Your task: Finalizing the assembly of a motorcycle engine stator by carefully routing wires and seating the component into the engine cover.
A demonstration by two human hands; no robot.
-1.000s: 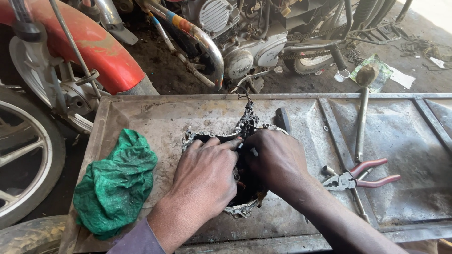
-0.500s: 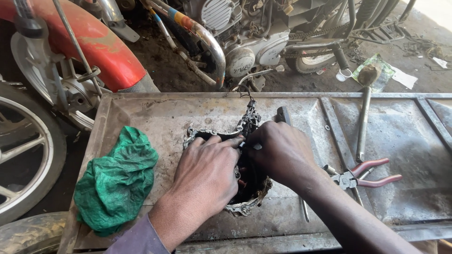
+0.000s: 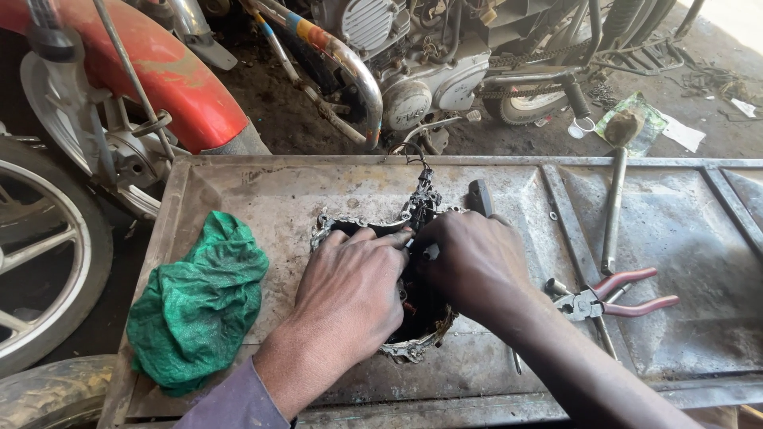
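Outdoor workshop, motorcycles (image 3: 413, 71) crowding the metal table's (image 3: 675, 349) far edge | left hand (image 3: 350, 290) and right hand (image 3: 469, 262) are pressing together on a dark engine cover (image 3: 417, 318) mid-table, each grip closing narrow on it | green rag (image 3: 199, 302) is filling the left edge | red pliers (image 3: 616, 295) are lying right; near-right corner is staying open.

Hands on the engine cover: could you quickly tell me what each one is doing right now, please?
Left hand: fingers curled, pressing on the engine cover; whether it grips anything cannot be told.
Right hand: pinched on a small part at the cover; the part is hidden.
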